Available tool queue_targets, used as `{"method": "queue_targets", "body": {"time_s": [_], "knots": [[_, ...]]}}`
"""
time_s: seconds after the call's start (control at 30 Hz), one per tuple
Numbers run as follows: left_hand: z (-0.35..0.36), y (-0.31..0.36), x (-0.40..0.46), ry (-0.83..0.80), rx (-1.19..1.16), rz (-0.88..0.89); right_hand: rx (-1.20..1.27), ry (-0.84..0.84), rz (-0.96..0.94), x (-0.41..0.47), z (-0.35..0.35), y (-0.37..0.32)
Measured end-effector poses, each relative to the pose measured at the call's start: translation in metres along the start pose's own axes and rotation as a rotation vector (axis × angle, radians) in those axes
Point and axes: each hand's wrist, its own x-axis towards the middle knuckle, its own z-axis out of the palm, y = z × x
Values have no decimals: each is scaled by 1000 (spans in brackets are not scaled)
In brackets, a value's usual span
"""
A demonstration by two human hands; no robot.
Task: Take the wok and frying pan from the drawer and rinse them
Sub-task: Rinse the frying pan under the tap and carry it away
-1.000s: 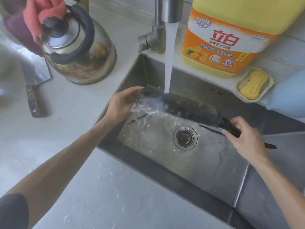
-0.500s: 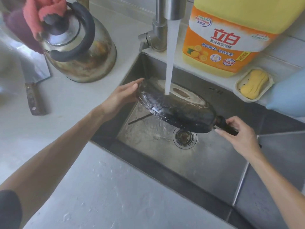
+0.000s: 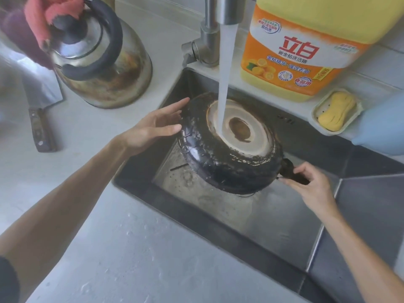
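A black frying pan (image 3: 220,162) is held upside down and tilted over the steel sink (image 3: 273,226). Its pale round base with a brown centre faces up. Water from the tap (image 3: 218,22) runs onto that base. My right hand (image 3: 310,184) grips the pan's dark handle at the right. My left hand (image 3: 157,125) has its fingers spread and rests against the pan's left rim. No wok is in view.
A stained steel kettle (image 3: 102,68) with a pink cloth on its lid stands on the counter at the left. A cleaver (image 3: 41,119) lies beside it. Behind the sink are a big yellow detergent jug (image 3: 306,47) and a soap dish (image 3: 336,110).
The pan has been turned over from nearly edge-on to bottom up, so the water now hits its pale base. My left hand has opened out along the rim.
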Motion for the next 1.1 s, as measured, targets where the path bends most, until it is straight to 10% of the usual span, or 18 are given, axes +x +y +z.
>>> {"method": "queue_targets", "body": {"time_s": [0.43,0.87,1.1], "knots": [[1,23,-8,296,32,-19,164,-93,90,6,43,-4],[19,-13,-31,66,260,16,-255,66,-293,17,-32,-38],[12,20,-24,89,397,151,24,23,12,-10,12,-10]]}}
